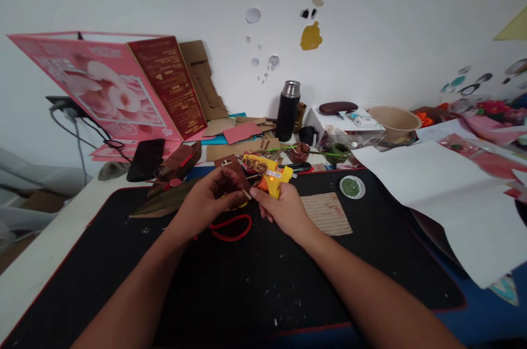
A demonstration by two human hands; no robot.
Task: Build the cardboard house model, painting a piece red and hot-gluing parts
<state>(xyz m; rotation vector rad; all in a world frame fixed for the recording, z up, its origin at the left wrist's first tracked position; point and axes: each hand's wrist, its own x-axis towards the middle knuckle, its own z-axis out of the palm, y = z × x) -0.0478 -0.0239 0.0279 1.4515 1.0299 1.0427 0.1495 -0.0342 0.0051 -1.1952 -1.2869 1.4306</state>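
My right hand (286,212) is closed round the handle of a yellow hot glue gun (274,170); a small orange light glows on its side, and its front points left. My left hand (216,195) is closed in a pinch just left of it, with a small pale piece (247,194) at its fingertips, too small to name. A bit of yellow shows beneath the left fingers. Below the hands a red cord (233,238) lies in a loop on the black mat (247,288). A green leaf-shaped piece (160,202) lies beside the left wrist.
Corrugated cardboard (327,214) and a dish of green paint (351,187) lie right of the hands. A black flask (287,113), paint jars (298,152) and paper scraps line the back. A pink box (111,91) and phone (146,159) stand left; white paper (444,190) covers the right.
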